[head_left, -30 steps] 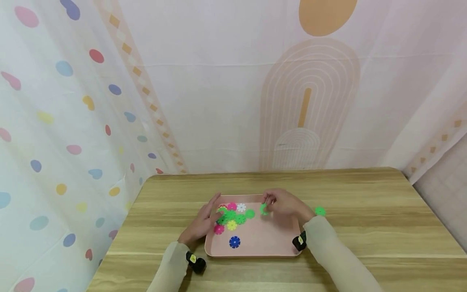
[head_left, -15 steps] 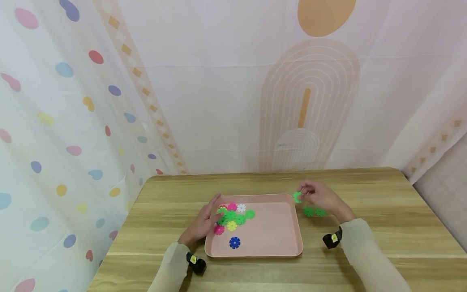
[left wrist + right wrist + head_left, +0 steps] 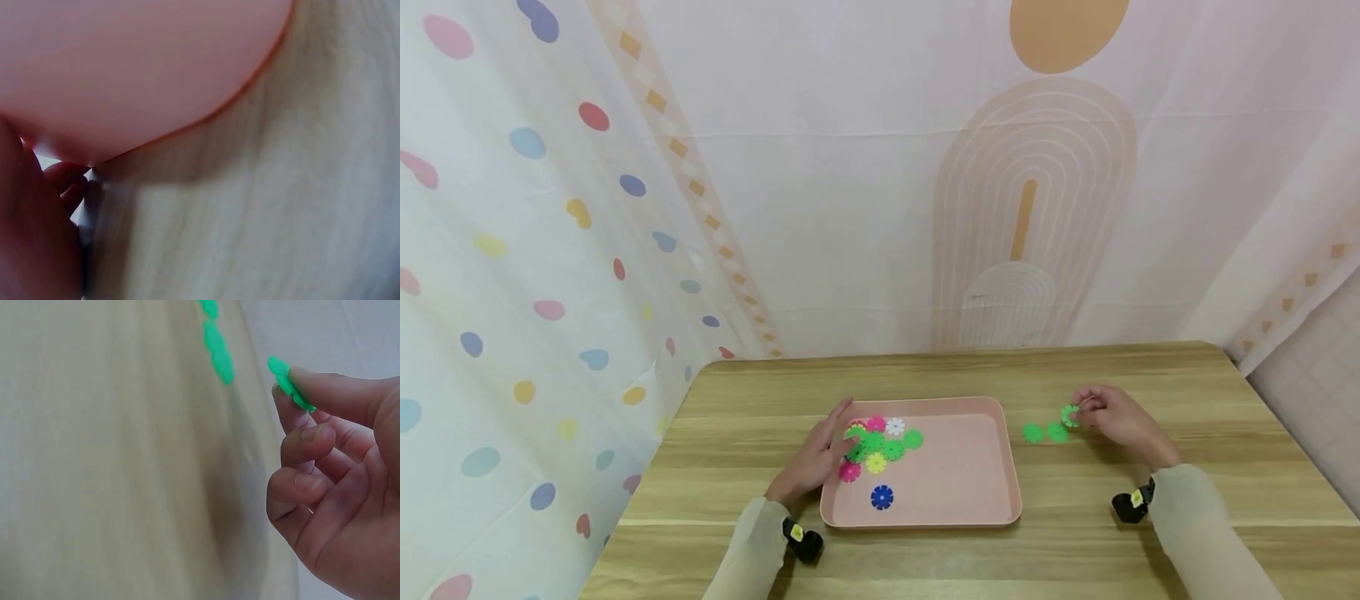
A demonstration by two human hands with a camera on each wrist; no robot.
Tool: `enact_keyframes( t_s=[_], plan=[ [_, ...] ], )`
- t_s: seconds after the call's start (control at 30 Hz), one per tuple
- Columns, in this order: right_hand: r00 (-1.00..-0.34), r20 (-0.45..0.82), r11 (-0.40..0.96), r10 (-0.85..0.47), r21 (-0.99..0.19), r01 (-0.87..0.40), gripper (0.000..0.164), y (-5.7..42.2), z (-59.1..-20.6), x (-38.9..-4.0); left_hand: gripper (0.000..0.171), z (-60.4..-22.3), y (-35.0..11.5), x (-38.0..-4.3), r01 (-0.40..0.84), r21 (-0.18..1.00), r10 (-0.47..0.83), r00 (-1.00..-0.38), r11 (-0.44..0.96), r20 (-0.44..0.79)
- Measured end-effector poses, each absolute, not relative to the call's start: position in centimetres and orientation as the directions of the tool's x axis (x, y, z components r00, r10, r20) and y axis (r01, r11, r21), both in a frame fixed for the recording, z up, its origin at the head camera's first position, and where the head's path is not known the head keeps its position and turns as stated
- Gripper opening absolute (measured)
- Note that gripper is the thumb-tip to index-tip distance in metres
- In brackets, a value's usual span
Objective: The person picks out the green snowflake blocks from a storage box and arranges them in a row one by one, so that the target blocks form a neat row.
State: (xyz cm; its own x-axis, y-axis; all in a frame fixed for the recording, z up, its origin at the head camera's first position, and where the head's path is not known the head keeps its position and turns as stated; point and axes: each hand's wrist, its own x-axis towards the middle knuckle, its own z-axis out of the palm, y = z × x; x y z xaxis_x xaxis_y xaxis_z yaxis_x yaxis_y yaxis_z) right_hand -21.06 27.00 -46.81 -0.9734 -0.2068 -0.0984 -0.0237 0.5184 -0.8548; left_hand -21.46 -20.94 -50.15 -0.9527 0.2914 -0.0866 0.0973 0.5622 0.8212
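Observation:
My left hand (image 3: 812, 458) holds the left side of a pink tray (image 3: 955, 483), its thumb reaching inside over the pieces. Fingertips (image 3: 74, 187) show against the tray's outer edge in the left wrist view. Toward the table's right, my right hand (image 3: 1116, 417) pinches a green notched plastic disc (image 3: 290, 384) between thumb and index finger, other fingers curled. That disc is tilted, close over the table. Just left of it lie two green discs (image 3: 1033, 432) side by side. Several green discs (image 3: 892, 451) cluster at the tray's left, partly hidden by my left thumb.
Also in the tray are a blue disc (image 3: 882, 497), a yellow disc (image 3: 876, 463), a white disc (image 3: 895, 427) and pink discs (image 3: 850, 472). The wooden table (image 3: 940, 567) meets a patterned curtain (image 3: 850, 250) at its back edge.
My right hand has carried the green disc out of the tray and rightward past the tray's edge. A second green disc now shows on the table. My left hand stays in place.

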Motion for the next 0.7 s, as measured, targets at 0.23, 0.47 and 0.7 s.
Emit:
enact_keyframes(
  t_s=[0.23,0.47,0.7],
  plan=[
    [-0.972,-0.084,0.584,-0.218,-0.810,-0.061,0.014,27.7,-47.5,-20.6,0.067,-50.1,-21.0,-21.4,0.080,0.818,0.283,-0.953,0.569,-0.104],
    [-0.977,-0.091,0.601,-0.193,-0.798,-0.045,0.012,27.7,-47.8,-20.6,0.067,-50.1,-20.7,-21.4,0.043,0.837,0.256,-0.960,0.545,-0.117],
    [-0.980,-0.100,0.632,-0.174,-0.774,-0.033,0.013,27.7,-48.0,-20.6,0.068,-50.1,-21.0,-21.3,0.050,0.833,0.271,-0.955,0.552,-0.122]
  ],
)
